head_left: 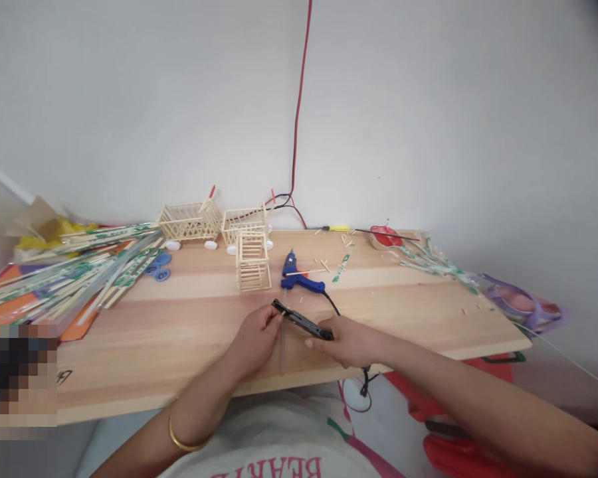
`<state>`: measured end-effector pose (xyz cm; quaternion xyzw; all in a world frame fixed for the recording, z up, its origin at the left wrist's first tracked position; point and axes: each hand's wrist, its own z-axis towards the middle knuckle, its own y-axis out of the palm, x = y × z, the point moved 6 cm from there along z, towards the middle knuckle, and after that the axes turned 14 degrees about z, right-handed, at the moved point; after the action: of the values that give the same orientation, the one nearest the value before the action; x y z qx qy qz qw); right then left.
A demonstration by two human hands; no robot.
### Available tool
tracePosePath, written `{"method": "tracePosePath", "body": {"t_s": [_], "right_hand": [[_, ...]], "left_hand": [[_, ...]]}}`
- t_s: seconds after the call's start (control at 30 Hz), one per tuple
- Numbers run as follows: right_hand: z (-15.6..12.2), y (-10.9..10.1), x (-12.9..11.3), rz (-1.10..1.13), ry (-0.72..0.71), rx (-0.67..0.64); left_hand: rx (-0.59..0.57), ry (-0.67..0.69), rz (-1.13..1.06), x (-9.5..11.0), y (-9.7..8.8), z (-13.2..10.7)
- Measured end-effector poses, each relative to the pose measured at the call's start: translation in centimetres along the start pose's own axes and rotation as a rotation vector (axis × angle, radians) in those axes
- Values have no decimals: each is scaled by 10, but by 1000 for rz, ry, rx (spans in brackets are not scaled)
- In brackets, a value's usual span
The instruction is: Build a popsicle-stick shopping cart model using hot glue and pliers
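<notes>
My right hand point(353, 340) is wrapped around the rear of a black and grey utility knife point(303, 322), held slanting above the tabletop. At the knife's far end, my left hand point(256, 338) is closed in a pinch. A short pale wooden stick point(282, 315) seems to show at its fingertips, partly covered by the knife. Just beyond the hands a blue glue gun point(301, 281) lies on its side, with a thin stick across it. A clear glue stick point(284, 355) runs toward me below the knife. Left of the gun stands a small slatted wooden-stick frame point(252, 262).
Two stick-built carts point(189, 222) with white wheels stand by the wall. Wrapped sticks point(94, 265) and blue discs point(158, 265) lie at left. Stick scraps, a yellow-handled tool point(339, 228) and a red container point(386, 236) lie farther right. A person's blurred part shows lower left.
</notes>
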<state>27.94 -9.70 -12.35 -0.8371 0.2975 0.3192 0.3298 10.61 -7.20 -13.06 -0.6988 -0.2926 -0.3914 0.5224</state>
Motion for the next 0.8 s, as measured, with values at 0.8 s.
{"method": "tracePosePath", "body": {"t_s": [0.8], "right_hand": [[-26, -131, 72, -506, 104, 1034]], "left_hand": [[-220, -85, -495, 17, 8, 12]]}}
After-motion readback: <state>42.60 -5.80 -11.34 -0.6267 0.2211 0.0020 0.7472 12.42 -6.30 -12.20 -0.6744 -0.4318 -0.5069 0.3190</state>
